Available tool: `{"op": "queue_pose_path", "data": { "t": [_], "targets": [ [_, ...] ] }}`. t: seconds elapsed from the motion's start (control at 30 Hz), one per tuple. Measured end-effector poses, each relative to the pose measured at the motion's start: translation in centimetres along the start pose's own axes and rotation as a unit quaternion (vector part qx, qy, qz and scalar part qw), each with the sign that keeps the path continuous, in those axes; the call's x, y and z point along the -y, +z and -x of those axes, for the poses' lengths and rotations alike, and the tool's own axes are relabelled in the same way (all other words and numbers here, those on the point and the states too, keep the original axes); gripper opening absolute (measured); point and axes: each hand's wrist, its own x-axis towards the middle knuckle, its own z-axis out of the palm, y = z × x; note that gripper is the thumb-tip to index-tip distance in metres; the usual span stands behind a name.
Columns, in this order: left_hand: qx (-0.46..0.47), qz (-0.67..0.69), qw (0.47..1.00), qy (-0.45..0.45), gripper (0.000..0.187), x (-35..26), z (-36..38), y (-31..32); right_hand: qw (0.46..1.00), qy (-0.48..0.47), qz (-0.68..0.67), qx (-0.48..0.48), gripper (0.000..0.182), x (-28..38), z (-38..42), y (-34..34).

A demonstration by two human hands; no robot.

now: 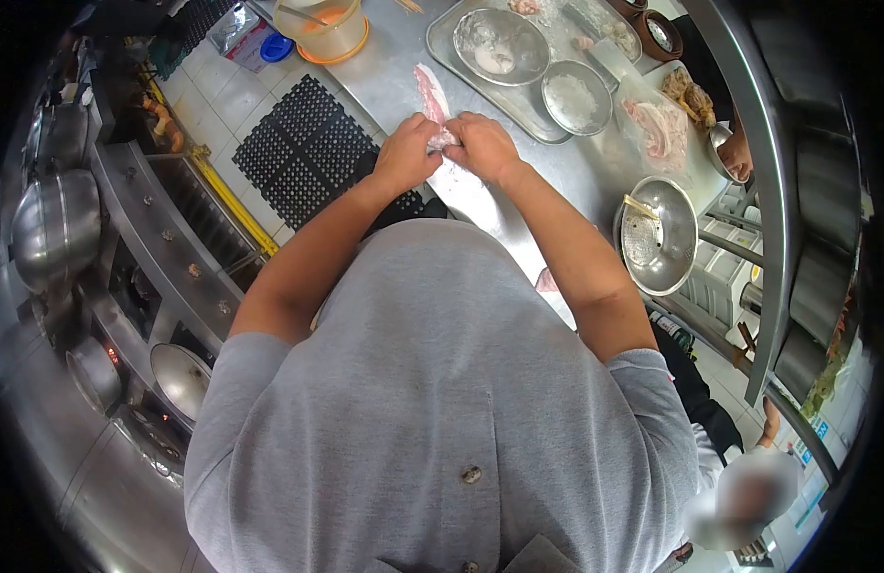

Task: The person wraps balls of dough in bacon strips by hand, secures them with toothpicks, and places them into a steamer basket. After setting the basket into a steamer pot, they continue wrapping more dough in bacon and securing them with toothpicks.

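A long pale pink strip of meat [430, 91] lies on the steel table [384, 72], its far end pointing away from me. At its near end, my left hand [408, 153] and my right hand [481, 148] meet, thumbs close together, with fingers closed on the meat from both sides. The part between the fingers looks bunched or rolled; the fingers partly hide it. Beyond my right hand, a metal tray [448, 59] carries a steel bowl with white powder [501, 48] and a second bowl of powder [576, 98].
A plastic bag of meat [657, 134] and a steel colander [660, 250] are on the right. A tub of orange liquid [324, 29] stands at the table's far left. Another person's hand [738, 153] is at the right edge, and a person [747, 492] is lower right. Stoves line the left.
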Motion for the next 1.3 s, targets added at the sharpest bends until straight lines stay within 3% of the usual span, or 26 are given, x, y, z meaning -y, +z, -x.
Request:
{"op": "queue_pose_path", "data": {
  "t": [0.23, 0.33, 0.4, 0.53, 0.77, 0.83, 0.93, 1.2, 1.3],
  "targets": [
    [0.046, -0.012, 0.998, 0.027, 0.033, 0.6, 0.0, -0.1, 0.994, 0.064, -0.092, 0.006, 0.041, 0.6, 1.0, 1.1],
    [0.08, -0.004, 0.996, 0.048, 0.032, 1.7, -1.0, -0.5, 0.996, 0.035, -0.076, -0.027, 0.038, 0.5, 1.7, 1.4],
    [0.102, -0.011, 0.993, 0.049, 0.031, 2.1, -2.0, -0.8, 0.996, -0.04, -0.016, -0.083, 0.033, 0.4, 2.1, 1.7],
    [0.134, 0.024, 0.99, 0.034, 0.028, 2.5, -2.5, -0.9, 0.99, -0.026, -0.025, -0.134, 0.028, 0.6, 2.2, 2.5],
    [0.107, 0.062, 0.992, 0.033, 0.029, 2.1, -1.7, -0.9, 0.994, -0.067, 0.02, -0.078, 0.031, -0.7, 1.4, 1.6],
    [0.004, 0.015, 0.997, 0.073, 0.03, 1.2, -0.9, -0.9, 0.996, -0.064, 0.023, -0.057, 0.033, -1.0, 0.9, 1.0],
    [0.006, 0.001, 0.998, 0.063, 0.031, 0.9, -0.8, -0.7, 0.997, -0.065, 0.028, -0.017, 0.037, -1.4, 0.2, 0.2],
    [0.017, 0.001, 1.0, 0.018, 0.027, 2.1, -2.1, -0.4, 0.989, -0.052, -0.095, -0.1, 0.031, -1.7, 0.0, 0.9],
    [0.045, -0.007, 0.999, -0.022, 0.028, 2.4, -2.5, -0.5, 0.992, -0.077, -0.05, -0.081, 0.025, -1.7, -0.1, 0.9]
  ]
}}
